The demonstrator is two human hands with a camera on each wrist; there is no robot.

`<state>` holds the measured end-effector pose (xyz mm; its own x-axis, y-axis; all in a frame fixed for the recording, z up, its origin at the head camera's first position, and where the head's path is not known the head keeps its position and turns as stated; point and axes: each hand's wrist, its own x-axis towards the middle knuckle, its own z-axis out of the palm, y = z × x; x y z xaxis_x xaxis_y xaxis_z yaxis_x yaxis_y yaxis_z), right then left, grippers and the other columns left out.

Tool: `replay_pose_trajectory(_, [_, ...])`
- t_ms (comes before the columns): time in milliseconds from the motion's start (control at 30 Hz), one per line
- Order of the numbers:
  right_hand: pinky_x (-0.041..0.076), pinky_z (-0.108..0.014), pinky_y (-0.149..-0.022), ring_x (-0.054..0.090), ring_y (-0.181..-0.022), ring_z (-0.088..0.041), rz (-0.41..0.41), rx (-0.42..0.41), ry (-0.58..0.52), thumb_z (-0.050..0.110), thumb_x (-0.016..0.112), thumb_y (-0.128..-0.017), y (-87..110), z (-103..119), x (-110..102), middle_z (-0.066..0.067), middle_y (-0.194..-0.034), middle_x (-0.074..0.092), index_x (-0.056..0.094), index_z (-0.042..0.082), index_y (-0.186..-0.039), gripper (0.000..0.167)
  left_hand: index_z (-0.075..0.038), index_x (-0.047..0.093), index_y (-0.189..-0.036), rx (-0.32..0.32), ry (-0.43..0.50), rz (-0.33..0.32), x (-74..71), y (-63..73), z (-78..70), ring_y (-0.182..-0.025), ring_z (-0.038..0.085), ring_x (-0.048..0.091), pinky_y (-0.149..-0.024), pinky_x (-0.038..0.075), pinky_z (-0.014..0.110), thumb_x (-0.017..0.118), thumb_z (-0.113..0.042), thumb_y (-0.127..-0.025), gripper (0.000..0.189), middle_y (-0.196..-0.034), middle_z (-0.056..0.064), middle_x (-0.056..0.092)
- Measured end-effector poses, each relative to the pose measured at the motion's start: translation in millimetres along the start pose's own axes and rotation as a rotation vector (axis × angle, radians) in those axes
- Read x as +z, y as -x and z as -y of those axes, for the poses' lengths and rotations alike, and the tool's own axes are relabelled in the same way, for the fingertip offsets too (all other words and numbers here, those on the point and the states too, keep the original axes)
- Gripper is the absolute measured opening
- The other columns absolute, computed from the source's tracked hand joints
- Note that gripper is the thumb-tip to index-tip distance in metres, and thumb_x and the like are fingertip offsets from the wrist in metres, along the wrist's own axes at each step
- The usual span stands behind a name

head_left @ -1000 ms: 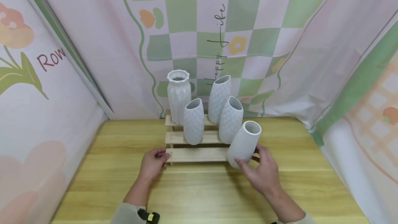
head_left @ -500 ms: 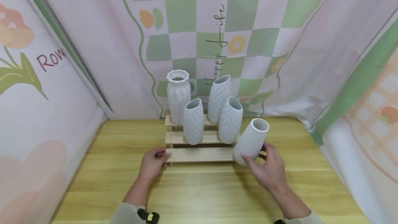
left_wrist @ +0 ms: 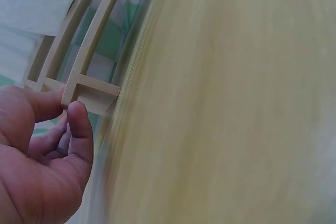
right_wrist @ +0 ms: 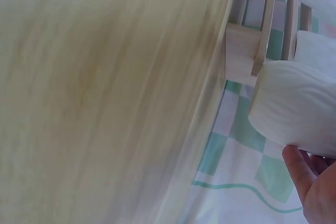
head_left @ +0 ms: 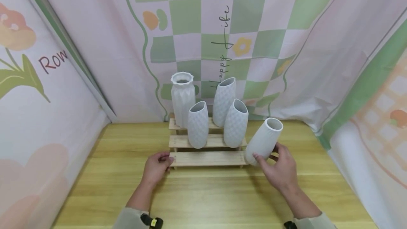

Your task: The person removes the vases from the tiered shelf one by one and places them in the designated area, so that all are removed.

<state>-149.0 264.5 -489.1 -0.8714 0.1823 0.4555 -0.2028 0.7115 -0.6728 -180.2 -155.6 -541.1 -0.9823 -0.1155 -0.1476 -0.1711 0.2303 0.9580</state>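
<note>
A three-step wooden rack (head_left: pixel 208 158) stands on the table, its lowest step bare. My left hand (head_left: pixel 156 168) pinches the left end of that step between thumb and fingers; the left wrist view shows the rack end (left_wrist: pixel 71 90) between them. At the rack's right end my right hand (head_left: pixel 281 169) holds a white vase (head_left: pixel 263 142), tilted with its mouth up and to the right. In the right wrist view the vase's base (right_wrist: pixel 273 98) is close beside the rack's end, with the thumb along its side.
On the upper steps stand a fluted white vase (head_left: pixel 183 103) and three slant-mouthed ones: left front (head_left: pixel 198 126), right front (head_left: pixel 236 124) and back (head_left: pixel 224 103). A patterned curtain (head_left: pixel 187 17) hangs behind the wooden table (head_left: pixel 197 197).
My right hand has moved the tilted vase right and slightly back, off the lowest step's right end, which is now uncovered. The left hand and the other vases have stayed put.
</note>
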Motion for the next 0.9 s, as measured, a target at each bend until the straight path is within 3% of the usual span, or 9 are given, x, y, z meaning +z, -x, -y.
replay_pose_trajectory(67, [0.064, -0.030, -0.077, 0.066, -0.103, -0.034, 0.004, 0.014, 0.003, 0.026, 0.092, -0.080, -2.3, -1.2, -1.8, -0.019, -0.118, 0.062, 0.055, -0.008, -0.134, 0.073, 0.005, 0.065, -0.129, 0.002, -0.002, 0.000, -0.4, 0.2, 0.2, -0.074, 0.020, 0.068, -0.065, 0.062, 0.030, 0.075, -0.012, -0.095, 0.039, -0.109, 0.015, 0.070])
replay_pose_trajectory(300, [0.063, -0.050, -0.081, 0.064, -0.105, -0.037, 0.022, 0.055, 0.024, 0.029, 0.088, -0.085, -11.8, -10.3, -4.5, -0.022, -0.120, 0.060, 0.053, -0.008, -0.136, 0.072, 0.006, 0.065, -0.129, 0.008, -0.003, 0.005, -1.3, 1.4, -0.9, -0.074, 0.020, 0.068, -0.065, 0.062, 0.030, 0.075, -0.012, -0.095, 0.039, -0.110, 0.016, 0.071])
replay_pose_trajectory(900, [0.062, -0.055, -0.087, 0.059, -0.111, -0.043, 0.078, 0.151, 0.108, 0.046, 0.078, -0.091, -34.2, -32.0, 2.6, -0.028, -0.126, 0.056, 0.046, -0.011, -0.141, 0.083, 0.006, 0.064, -0.131, 0.007, -0.007, 0.021, -1.8, 3.2, -3.4, -0.074, 0.021, 0.069, -0.066, 0.063, 0.031, 0.074, -0.014, -0.097, 0.040, -0.111, 0.016, 0.071])
